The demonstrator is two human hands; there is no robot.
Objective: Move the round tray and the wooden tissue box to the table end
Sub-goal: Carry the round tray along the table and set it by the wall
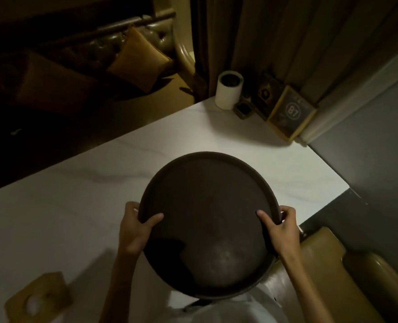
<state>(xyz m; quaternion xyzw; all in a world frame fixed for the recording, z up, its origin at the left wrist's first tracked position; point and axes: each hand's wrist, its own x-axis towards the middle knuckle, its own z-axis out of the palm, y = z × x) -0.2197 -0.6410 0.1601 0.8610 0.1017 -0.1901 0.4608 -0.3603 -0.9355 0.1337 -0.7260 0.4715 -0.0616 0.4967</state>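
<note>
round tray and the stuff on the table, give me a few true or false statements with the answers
1. Both hands hold the round tray: the left hand on its left rim, the right hand on its right rim. True.
2. The tray carries cups. False: it is empty.
3. The wooden tissue box sits at the near left of the table, untouched. True.
4. The white cylinder stands right beside the tissue box. False: it stands at the far end, near the B7 sign.
5. The tissue box rests on the tray. False: it is on the table, apart from the tray.
</note>
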